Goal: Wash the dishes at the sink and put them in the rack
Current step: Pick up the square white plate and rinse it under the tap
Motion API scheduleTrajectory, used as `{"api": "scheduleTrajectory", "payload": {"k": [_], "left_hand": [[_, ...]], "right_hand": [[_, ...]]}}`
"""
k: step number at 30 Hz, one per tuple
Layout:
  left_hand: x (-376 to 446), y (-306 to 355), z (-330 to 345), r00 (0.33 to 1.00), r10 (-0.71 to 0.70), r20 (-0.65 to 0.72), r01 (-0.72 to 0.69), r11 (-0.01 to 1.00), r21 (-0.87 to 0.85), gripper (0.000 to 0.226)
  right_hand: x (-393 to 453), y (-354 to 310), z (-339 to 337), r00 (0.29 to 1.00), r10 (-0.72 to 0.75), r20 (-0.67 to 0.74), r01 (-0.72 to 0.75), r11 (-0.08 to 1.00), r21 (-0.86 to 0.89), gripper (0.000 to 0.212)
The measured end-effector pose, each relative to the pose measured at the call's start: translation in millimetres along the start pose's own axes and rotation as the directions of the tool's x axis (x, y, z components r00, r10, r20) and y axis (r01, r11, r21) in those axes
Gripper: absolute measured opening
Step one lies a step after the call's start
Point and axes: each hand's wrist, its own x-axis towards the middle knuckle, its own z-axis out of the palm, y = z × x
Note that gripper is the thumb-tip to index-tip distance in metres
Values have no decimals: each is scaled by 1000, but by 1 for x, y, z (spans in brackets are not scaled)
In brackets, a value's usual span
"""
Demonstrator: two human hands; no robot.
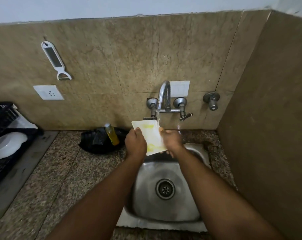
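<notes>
Head view, from largest thing to smallest. Filling the lower centre of the frame is the steel sink [165, 201], its basin bare around the drain; anything dropped would fall there and clatter, or could chip. At the left edge the black rack [3, 135] sits well apart from the sink, with a white bowl [8, 144] already in it. The carry across the speckled counter [48, 170] is where a wet dish would most likely slip, I judge.

Above the sink, at frame centre, the tap [164, 96] runs, its stream landing on the upper right corner of the white tray [151, 137]. This flat rectangular tray is held tilted over the far rim of the sink and has yellow smears on its face. The stains look unrinsed, so racking it now would leave it dirty.

Gripping the tray's left edge is the left hand [135, 144], thumb on top and fingers curled beneath. On the right edge the right hand [172, 142] holds with its thumb on the rim. How its fingers lie underneath I cannot tell.

Because water strikes a tilted surface, it may splash toward the wall switch plate [179, 89] just behind the tap. Left of the hands, the yellow soap bottle [112, 135] leans on a black cloth [101, 141]; an elbow swinging rackward could knock it over.
</notes>
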Motion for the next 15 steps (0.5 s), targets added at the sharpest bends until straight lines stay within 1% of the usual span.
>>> {"api": "scheduleTrajectory", "payload": {"k": [1, 2, 3, 4, 5, 6, 7, 8, 10, 11, 12, 13, 15], "left_hand": [[-5, 7, 0, 1000, 22, -14, -22, 999, 39, 58], [-7, 12, 0, 999, 36, -39, -33, 997, 66, 57], [-8, 16, 0, 997, 37, -68, -32, 997, 76, 56], [-8, 20, -1, 995, 18, -99, -11, 998, 68, 55], [-7, 22, -3, 990, -20, -140, 26, 999, 48, 52], [-4, 24, -7, 980, -60, -188, 65, 998, 21, 48], [-3, 25, -10, 969, -98, -225, 100, 995, -2, 43], [-2, 25, -11, 962, -109, -249, 109, 994, -13, 40], [-7, 24, -7, 961, -89, -260, 91, 996, -5, 37], [-11, 22, -4, 961, -72, -268, 76, 997, 2, 36], [-13, 21, -3, 957, -63, -282, 67, 998, 7, 36], [-14, 21, -3, 950, -58, -308, 64, 998, 9, 36], [-13, 23, -8, 937, -56, -345, 68, 997, 23, 35]], "right_hand": [[1, -1, 4, 998, -13, -68, 13, 1000, 0, 46], [1, 0, 6, 998, -14, -63, 16, 1000, 26, 42], [2, 0, 6, 1000, -9, 1, 9, 997, 71, 31], [0, 0, 4, 995, -3, 98, -12, 989, 145, 18], [-1, 0, -1, 981, 8, 196, -56, 969, 240, 18], [-3, 1, -5, 960, 7, 279, -112, 925, 364, 24], [-5, 4, -7, 949, 3, 315, -152, 880, 451, 24], [-8, 5, -6, 956, 24, 292, -166, 865, 474, 20], [-10, 6, 4, 984, 114, 140, -163, 891, 423, 14], [-11, 5, 10, 985, 157, 66, -170, 894, 415, 14], [-12, 4, 16, 982, 186, 26, -179, 886, 427, 14], [-12, 3, 21, 980, 197, 28, -190, 882, 431, 14], [-16, 2, 26, 977, 178, 121, -214, 870, 445, 19]]}}
